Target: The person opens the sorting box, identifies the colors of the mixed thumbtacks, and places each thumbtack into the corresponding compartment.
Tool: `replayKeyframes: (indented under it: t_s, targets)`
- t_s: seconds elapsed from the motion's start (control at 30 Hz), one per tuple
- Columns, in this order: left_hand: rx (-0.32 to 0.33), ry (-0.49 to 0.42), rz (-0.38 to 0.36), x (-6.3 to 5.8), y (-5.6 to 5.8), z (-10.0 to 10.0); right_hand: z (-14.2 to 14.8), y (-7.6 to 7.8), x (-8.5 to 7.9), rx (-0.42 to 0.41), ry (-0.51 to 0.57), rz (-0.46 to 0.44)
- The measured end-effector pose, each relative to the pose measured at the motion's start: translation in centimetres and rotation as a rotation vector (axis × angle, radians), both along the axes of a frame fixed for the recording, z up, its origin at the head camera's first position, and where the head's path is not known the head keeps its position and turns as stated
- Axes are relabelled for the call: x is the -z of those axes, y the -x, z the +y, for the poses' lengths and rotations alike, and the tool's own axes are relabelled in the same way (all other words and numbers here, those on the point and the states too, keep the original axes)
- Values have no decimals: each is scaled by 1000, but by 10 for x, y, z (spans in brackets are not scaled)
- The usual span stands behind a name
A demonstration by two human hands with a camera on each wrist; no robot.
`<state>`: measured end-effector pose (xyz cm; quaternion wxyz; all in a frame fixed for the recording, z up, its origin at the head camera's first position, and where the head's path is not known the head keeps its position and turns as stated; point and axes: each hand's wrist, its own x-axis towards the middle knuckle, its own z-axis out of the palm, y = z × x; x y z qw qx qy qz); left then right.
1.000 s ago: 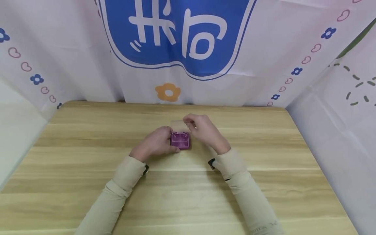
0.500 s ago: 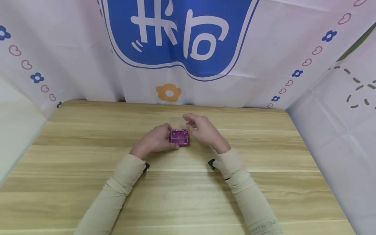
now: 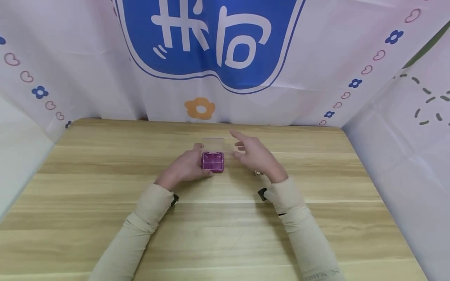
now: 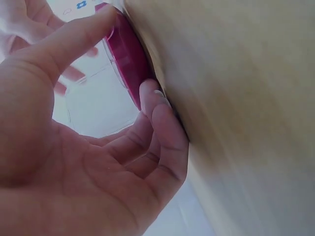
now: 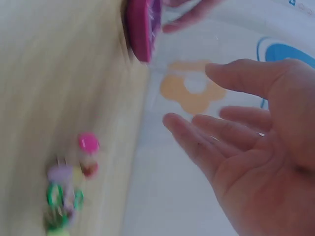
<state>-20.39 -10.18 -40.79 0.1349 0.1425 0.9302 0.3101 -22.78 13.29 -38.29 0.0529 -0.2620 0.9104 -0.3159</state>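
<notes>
A small purple compartment box (image 3: 213, 162) lies on the wooden table with its clear hinged lid (image 3: 213, 144) raised on the far side. Dividers split its inside, and no contents show. My left hand (image 3: 186, 164) holds it from the left, thumb on the near edge and fingers at the far side; the left wrist view shows the thumb and fingertips against the box's magenta side (image 4: 130, 59). To the right of the box is my right hand (image 3: 256, 156), clear of it. In the right wrist view that hand (image 5: 256, 142) has its fingers spread with nothing between them.
Several small colourful pieces (image 5: 66, 189), pink, lilac and green, lie blurred on the table (image 3: 225, 234) below my right hand, mostly hidden from the head view. A white printed cloth (image 3: 281, 109) hangs behind the table's far edge.
My right hand has left the lid's right edge and moved right, its fingers spreading. The lid stays open, and my left hand keeps its hold on the box.
</notes>
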Motion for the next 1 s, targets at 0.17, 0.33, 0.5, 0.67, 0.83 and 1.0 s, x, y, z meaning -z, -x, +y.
replayKeyframes:
  t_s: [0.17,0.33,0.5,0.67,0.83,1.0]
  targets:
    - [14,-33,-21,1,1,-4,19,-4,-9,-2,-4,-12]
    - [17,-43,-38,2,2,-5,31,-11,-18,0,-4,11]
    - [17,-49,-53,1,2,-6,41,-17,-20,-5,0,23]
    - [8,-49,-80,-2,-1,-9,51,-20,-15,-20,14,22]
    - [20,-39,-78,-2,-1,-9,67,-25,-8,-9,3,9]
    - [20,-28,-75,-1,-1,-8,85,-28,-2,14,-28,-20]
